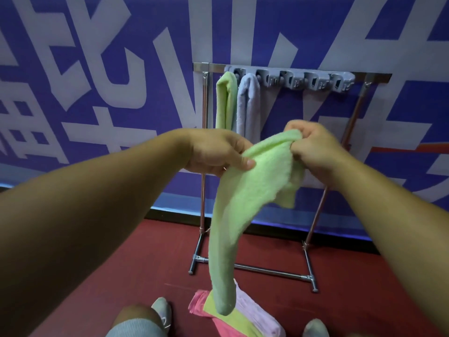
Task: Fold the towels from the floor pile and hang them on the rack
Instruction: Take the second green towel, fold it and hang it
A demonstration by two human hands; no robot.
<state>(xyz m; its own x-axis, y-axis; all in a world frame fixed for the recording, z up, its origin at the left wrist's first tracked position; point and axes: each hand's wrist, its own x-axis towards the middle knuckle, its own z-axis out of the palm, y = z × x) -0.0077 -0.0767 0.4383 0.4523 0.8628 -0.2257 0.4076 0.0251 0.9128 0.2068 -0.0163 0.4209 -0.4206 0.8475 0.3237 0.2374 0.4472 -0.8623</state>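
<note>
A light green towel [245,198] hangs between my hands, its long tail drooping down to the floor pile. My left hand [216,152] pinches its upper left edge. My right hand [313,144] grips the bunched top right corner. Behind them stands a metal rack [205,147] whose grey clip bar [303,80] holds a green towel [226,100] and a pale lilac towel [247,105] at its left end. On the red floor lies the pile [243,319] of pink, green and pale pink towels.
A blue wall banner with large white characters [109,69] runs right behind the rack. The rack's base bar [267,271] crosses the red floor. My knee [136,322] and shoes [161,310] frame the pile at the bottom edge.
</note>
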